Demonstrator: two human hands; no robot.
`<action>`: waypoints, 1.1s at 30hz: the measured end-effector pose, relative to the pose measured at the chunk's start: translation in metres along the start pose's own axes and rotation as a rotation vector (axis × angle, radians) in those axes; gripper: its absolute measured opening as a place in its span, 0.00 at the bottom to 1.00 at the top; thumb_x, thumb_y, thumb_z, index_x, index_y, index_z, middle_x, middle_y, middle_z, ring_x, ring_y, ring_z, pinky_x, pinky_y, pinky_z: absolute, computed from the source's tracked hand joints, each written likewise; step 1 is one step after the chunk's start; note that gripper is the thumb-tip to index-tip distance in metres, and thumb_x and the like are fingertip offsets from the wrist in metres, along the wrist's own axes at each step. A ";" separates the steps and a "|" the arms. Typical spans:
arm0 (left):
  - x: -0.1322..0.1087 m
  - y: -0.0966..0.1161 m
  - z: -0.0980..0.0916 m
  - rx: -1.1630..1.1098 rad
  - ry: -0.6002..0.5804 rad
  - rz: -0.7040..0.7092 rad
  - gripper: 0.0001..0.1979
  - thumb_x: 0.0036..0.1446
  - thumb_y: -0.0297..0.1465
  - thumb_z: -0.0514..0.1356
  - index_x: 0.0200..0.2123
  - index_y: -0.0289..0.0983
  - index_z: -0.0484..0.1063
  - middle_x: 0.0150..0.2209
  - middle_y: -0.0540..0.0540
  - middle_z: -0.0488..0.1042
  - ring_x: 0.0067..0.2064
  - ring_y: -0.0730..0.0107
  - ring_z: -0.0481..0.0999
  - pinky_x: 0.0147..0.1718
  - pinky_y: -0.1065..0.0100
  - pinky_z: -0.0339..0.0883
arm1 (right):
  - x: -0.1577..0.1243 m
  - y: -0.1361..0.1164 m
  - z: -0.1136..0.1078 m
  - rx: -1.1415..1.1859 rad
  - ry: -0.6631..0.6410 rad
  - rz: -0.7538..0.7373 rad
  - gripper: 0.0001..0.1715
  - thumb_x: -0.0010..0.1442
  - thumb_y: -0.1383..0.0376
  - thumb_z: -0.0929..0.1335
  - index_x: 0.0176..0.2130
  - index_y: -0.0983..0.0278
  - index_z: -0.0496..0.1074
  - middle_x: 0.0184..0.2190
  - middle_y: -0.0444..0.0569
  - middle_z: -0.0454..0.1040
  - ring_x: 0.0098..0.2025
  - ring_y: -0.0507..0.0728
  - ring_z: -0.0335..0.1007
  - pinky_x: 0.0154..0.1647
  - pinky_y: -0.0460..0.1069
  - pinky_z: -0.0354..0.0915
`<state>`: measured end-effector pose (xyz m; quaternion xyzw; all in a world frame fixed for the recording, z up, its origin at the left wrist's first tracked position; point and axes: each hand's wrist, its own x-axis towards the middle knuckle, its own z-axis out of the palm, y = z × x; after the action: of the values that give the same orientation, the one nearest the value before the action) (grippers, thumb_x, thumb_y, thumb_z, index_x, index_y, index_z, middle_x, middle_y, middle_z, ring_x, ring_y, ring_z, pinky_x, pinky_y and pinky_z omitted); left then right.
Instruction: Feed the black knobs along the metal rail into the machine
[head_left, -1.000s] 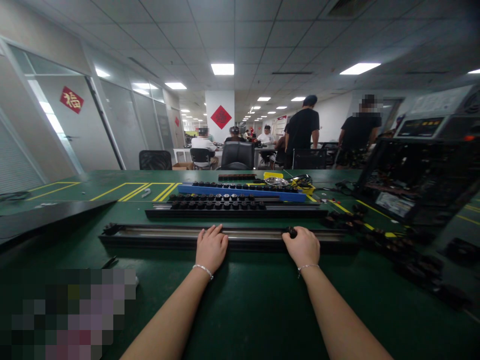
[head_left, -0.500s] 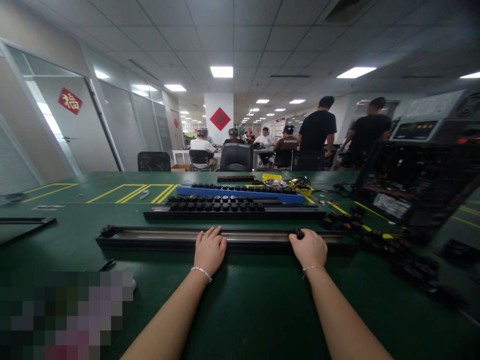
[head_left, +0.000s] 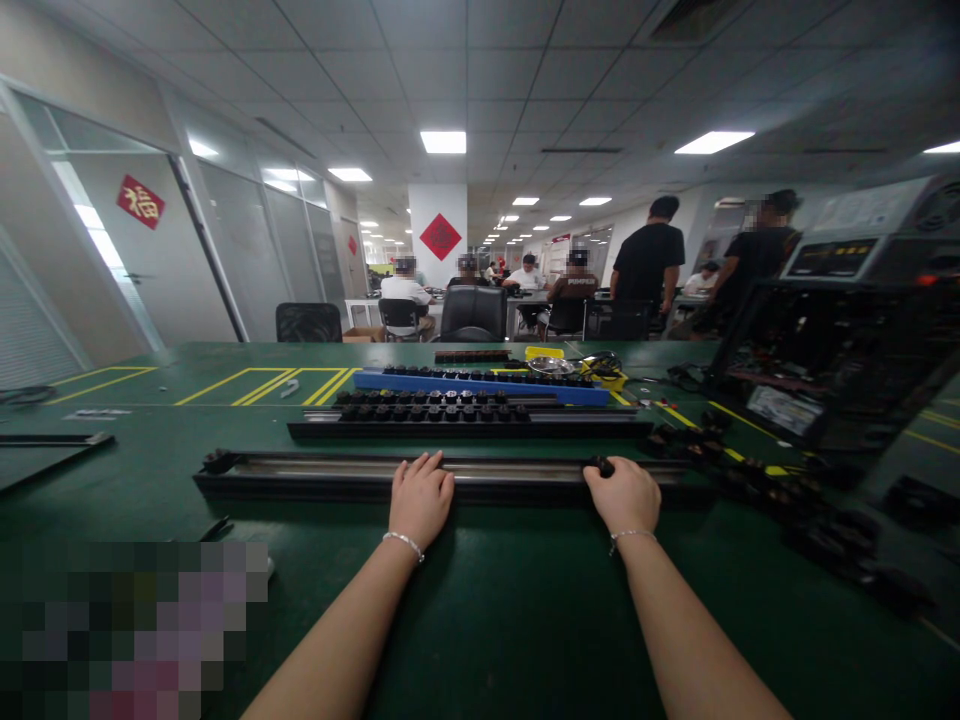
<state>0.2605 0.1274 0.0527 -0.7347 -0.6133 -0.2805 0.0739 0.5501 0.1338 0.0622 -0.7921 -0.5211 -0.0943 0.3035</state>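
A long black rail [head_left: 300, 484] with a shiny metal channel lies across the green table in front of me. My left hand [head_left: 421, 500] rests on its near wall, fingers stretched over the channel. Further right, my right hand [head_left: 625, 497] is closed around a small black part [head_left: 602, 465] at the channel; its fingers hide most of it, so I cannot tell its exact kind. Behind stands a second black rail [head_left: 405, 430] with a row of black wheel-like parts [head_left: 450, 412] on it. A blue rail [head_left: 480, 391] carrying similar parts lies beyond.
A heap of black parts [head_left: 817, 525] spreads along the right, below an open computer case [head_left: 795, 370]. A metal bowl [head_left: 551, 366] and a yellow tray [head_left: 544, 353] sit at the back. A thin black frame [head_left: 56, 455] lies left. People sit and stand beyond the table.
My right hand has shifted slightly to the right along the rail with the small black part. The left hand stays put. Two standing people in the background have moved right.
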 end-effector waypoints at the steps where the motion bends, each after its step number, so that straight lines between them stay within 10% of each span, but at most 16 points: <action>1: 0.000 0.000 0.000 0.000 0.000 -0.003 0.17 0.60 0.36 0.47 0.30 0.44 0.76 0.54 0.49 0.69 0.57 0.61 0.64 0.57 0.51 0.50 | 0.000 0.000 0.000 -0.009 0.005 -0.002 0.18 0.51 0.58 0.60 0.31 0.65 0.73 0.34 0.53 0.74 0.38 0.59 0.66 0.40 0.51 0.56; 33: 0.000 0.000 -0.002 0.014 -0.025 -0.013 0.18 0.61 0.35 0.46 0.31 0.43 0.76 0.54 0.50 0.69 0.57 0.62 0.64 0.57 0.52 0.49 | 0.010 0.024 -0.001 -0.061 0.068 0.123 0.21 0.52 0.60 0.59 0.38 0.68 0.74 0.38 0.56 0.73 0.40 0.61 0.66 0.42 0.52 0.58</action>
<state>0.2598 0.1271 0.0540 -0.7335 -0.6210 -0.2674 0.0695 0.5758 0.1341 0.0582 -0.8278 -0.4578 -0.1181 0.3019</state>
